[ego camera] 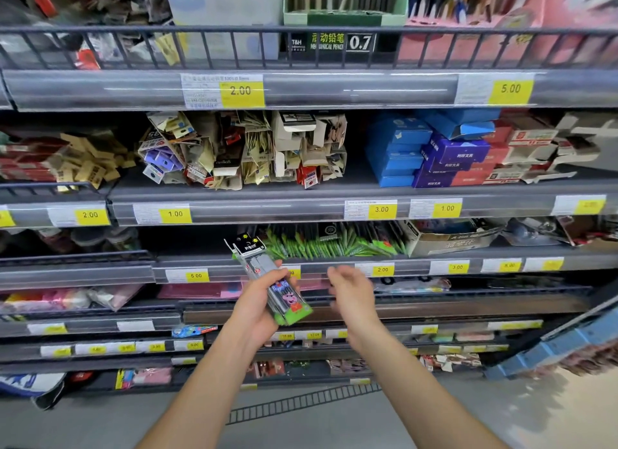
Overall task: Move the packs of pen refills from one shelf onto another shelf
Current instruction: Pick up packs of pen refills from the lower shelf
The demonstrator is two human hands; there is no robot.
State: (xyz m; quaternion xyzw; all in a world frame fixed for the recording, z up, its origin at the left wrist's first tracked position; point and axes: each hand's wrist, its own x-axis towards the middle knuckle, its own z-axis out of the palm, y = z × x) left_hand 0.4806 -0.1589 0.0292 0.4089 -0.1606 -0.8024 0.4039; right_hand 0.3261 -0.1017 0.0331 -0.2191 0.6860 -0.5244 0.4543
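My left hand [257, 301] grips a small stack of pen refill packs [267, 278], clear sleeves with green bottoms, a cartoon pig and black header cards, tilted up to the left. My right hand [351, 293] hovers just right of the packs, fingers loosely spread, holding nothing; it is blurred. Behind both hands, a row of several more green refill packs [334, 244] stands on the shelf [334, 259] with the 2.00 label.
Shelves of stationery fill the view: brown card packets [244, 150] and blue boxes [431, 150] one shelf up, a cardboard box [448, 239] right of the green packs, pink items [200, 289] below. A loose wire rail [301, 403] lies on the floor.
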